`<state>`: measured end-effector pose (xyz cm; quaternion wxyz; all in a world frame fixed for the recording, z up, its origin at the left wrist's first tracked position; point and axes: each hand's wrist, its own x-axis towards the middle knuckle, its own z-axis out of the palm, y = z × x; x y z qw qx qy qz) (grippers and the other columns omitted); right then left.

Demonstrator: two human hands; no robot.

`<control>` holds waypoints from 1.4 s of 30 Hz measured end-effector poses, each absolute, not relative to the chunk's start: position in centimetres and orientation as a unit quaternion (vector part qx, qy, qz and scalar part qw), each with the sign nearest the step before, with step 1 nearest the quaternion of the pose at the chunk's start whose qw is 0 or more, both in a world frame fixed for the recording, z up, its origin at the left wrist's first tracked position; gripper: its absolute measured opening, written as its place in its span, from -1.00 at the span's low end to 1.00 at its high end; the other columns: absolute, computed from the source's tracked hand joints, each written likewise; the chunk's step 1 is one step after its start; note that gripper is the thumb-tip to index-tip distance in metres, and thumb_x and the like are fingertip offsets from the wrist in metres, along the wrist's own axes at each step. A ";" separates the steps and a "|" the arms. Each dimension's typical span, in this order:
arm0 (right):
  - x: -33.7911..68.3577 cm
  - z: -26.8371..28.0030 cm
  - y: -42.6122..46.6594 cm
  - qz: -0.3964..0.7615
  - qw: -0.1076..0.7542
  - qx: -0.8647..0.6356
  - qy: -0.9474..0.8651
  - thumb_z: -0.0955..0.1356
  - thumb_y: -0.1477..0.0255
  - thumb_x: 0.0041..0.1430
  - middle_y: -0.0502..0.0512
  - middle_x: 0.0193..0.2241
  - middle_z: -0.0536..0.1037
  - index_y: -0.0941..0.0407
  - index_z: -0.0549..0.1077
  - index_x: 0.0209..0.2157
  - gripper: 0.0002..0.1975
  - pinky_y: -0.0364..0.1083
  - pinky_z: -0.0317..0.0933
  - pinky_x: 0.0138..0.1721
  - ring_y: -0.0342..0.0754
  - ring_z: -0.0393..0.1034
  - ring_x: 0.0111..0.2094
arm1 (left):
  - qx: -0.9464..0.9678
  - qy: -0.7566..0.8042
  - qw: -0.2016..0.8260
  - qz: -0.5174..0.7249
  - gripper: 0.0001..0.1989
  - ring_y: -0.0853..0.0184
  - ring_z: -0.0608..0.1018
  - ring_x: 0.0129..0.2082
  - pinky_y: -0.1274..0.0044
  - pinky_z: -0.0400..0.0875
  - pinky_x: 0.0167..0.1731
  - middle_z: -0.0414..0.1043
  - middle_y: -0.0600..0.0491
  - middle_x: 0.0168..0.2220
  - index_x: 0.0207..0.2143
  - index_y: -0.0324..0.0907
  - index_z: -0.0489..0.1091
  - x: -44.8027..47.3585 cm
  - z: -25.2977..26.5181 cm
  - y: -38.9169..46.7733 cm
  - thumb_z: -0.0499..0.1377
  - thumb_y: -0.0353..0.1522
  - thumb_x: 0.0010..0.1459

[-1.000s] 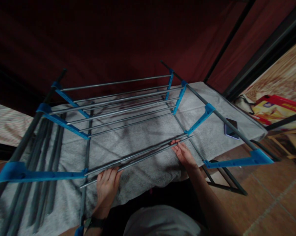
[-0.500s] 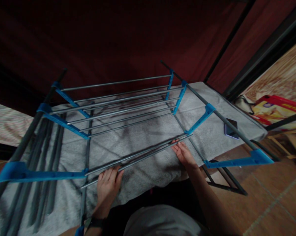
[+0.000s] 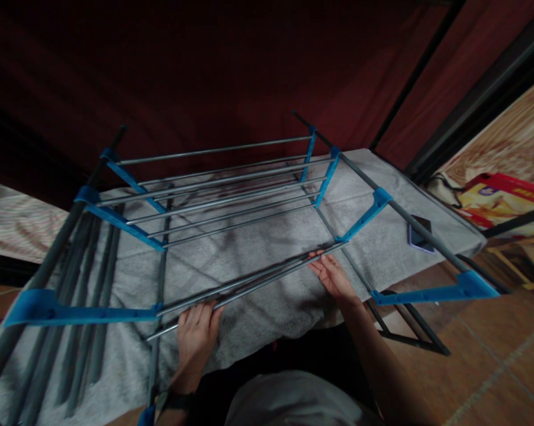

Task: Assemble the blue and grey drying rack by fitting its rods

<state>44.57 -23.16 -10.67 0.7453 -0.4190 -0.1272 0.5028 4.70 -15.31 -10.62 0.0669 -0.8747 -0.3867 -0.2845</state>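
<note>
A thin metal rod (image 3: 267, 280) lies across both my hands, its left end lower and nearer me than its right. My left hand (image 3: 198, 331) has its fingers wrapped over the rod close to the left end. With fingertips and thumb, my right hand (image 3: 333, 275) grips the rod near its other end, which lies at a blue plastic bracket (image 3: 363, 218). Just behind it, a second rod runs to the left blue bracket (image 3: 102, 315). These belong to a drying rack frame of grey tubes (image 3: 415, 228), with several rods fitted between the far brackets.
A grey towel-like cloth (image 3: 253, 248) covers the surface beneath the rack. Several loose grey tubes (image 3: 78, 307) lie at left. A phone (image 3: 421, 232) rests on the right side. Beyond it are a red and yellow package (image 3: 507, 198) and a tiled floor (image 3: 493, 355).
The view has shifted slightly, so the rack appears a little further right. Both hands keep their hold on the rod, its right end hardly moved against the bracket.
</note>
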 end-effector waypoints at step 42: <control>44.6 -12.2 -22.5 0.503 0.774 -0.378 -0.072 0.65 0.29 0.01 -0.08 -0.25 0.70 -0.03 0.61 -0.29 -0.74 -0.01 0.49 0.07 -0.04 0.61 -0.10 | -0.798 -0.469 0.110 -0.361 -0.86 0.17 0.63 -0.21 0.27 0.39 -0.05 0.65 0.01 -0.21 -0.11 -0.10 0.46 4.0 -11.4 -15.2 0.13 -0.29 0.40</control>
